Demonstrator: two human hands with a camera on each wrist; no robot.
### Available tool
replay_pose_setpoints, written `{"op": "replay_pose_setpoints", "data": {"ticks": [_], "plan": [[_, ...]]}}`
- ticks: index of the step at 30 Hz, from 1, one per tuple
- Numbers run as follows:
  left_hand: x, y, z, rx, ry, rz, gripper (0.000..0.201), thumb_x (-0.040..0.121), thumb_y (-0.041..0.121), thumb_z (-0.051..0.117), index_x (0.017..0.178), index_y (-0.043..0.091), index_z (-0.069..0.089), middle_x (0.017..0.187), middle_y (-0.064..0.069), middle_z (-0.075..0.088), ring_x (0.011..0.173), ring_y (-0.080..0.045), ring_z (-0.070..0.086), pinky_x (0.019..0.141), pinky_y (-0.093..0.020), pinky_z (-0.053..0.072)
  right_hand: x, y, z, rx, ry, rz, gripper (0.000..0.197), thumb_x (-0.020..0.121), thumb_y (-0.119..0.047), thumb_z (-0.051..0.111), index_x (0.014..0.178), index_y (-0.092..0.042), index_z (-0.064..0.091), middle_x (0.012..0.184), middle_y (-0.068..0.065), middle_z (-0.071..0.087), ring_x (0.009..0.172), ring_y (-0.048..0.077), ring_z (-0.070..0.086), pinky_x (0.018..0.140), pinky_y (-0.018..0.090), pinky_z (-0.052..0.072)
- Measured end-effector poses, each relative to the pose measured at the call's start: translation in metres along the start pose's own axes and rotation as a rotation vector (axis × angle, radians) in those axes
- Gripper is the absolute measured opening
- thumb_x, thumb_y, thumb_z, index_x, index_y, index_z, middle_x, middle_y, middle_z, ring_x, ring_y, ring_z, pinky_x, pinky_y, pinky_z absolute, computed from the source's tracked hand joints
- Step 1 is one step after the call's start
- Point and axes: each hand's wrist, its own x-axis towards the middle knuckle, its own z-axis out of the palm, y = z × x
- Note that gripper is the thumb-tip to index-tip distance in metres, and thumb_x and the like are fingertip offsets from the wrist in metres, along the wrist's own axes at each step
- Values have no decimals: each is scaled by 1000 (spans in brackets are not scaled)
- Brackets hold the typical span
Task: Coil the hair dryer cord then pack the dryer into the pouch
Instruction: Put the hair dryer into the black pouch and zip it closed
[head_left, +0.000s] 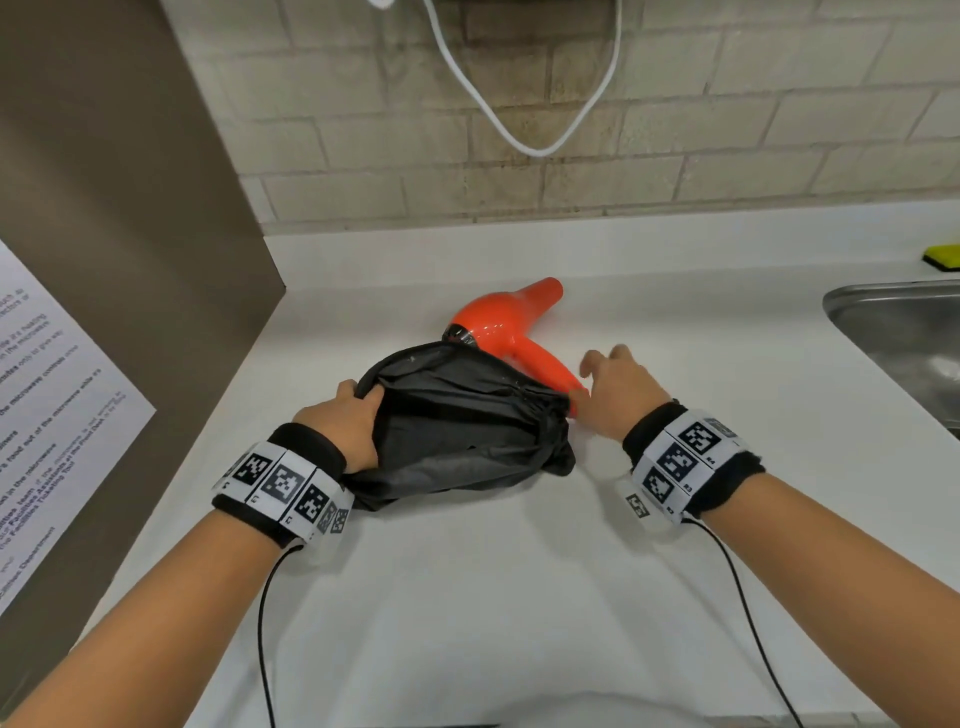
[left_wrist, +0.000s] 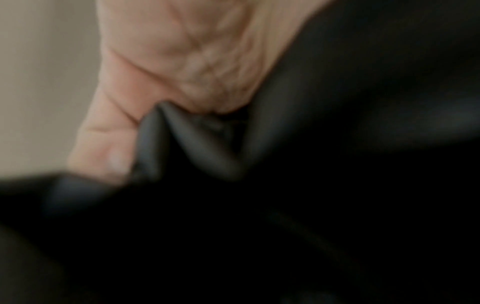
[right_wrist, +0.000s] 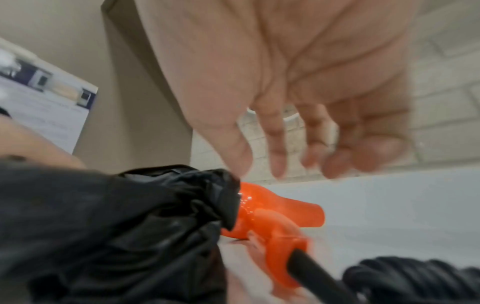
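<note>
At the worktop's (head_left: 519, 597) centre, our left hand (head_left: 343, 421) pinches the black pouch's (head_left: 457, 431) rim; the orange hair dryer (head_left: 506, 325) lies at its 1 o'clock, outside. Our right hand (head_left: 618, 389) hovers over the handle, fingers (right_wrist: 278, 156) loosely spread, holding nothing. We judge the coiled cord (right_wrist: 415, 275) may unravel and snag the rim.

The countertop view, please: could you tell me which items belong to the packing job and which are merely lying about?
Part of the job:
hair dryer
black pouch, its rim gripped by the left hand
coiled cord
right hand

Lying about:
sponge
sink
white cable
printed notice
</note>
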Motion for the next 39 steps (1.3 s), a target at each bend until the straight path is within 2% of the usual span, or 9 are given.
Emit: {"op": "replay_pose_setpoints", "data": {"ticks": [4,11,15,19,21,25,29,34,39], "plan": [[0,-1,2,49,-19,36,81,79,27,59,144,37,12,147,-7,19,110,-31,55,86,-38,50,3,15,-1,-324,-299,106,44,85,-38,55,117,-9,48,113,10,59,101,26,59,77,31,46],[4,1,13,130,-70,72,79,84,27,54,146,36,6,154,0,14,116,-29,52,91,-37,47,8,12,9,-696,-355,30,31,95,-26,37,119,-13,51,82,10,51,109,22,53,95,30,40],[8,1,16,29,-24,47,83,79,26,60,145,28,11,153,0,12,106,-31,57,86,-38,50,18,16,11,-482,-343,79,35,93,-38,41,114,-13,53,81,5,50,92,22,56,91,34,45],[10,3,16,-29,9,39,85,76,29,65,144,27,14,151,-3,13,104,-31,57,86,-40,51,28,16,12,-394,-324,145,41,91,-54,29,86,-18,49,79,0,54,84,23,50,98,41,29],[10,4,16,-34,18,28,84,77,29,66,144,28,16,151,-6,12,108,-32,56,87,-40,51,34,16,15,-368,-312,159,46,89,-56,25,94,-18,50,88,2,57,87,24,50,99,42,29],[10,5,15,-43,17,25,88,75,33,70,144,30,15,152,-9,10,115,-35,53,90,-41,50,44,20,29,-358,-279,111,52,84,-61,28,109,-23,51,96,2,65,88,27,61,88,43,46],[12,4,16,-54,-3,50,95,70,38,74,144,29,15,149,-7,19,117,-34,52,94,-43,48,47,11,22,-404,-229,62,52,79,-70,35,80,-21,53,69,1,60,66,24,58,66,32,45],[14,3,13,-82,0,60,91,73,42,71,145,29,16,148,-5,24,123,-30,47,98,-40,45,51,4,23,-531,-258,43,15,86,-21,52,96,-11,57,80,2,60,78,26,62,81,34,51],[16,0,11,-251,77,65,65,81,32,66,138,34,35,142,-8,27,122,-28,45,99,-34,40,58,6,25,-505,-252,18,23,78,-20,62,97,-16,49,78,0,58,75,26,62,77,35,52]]}}
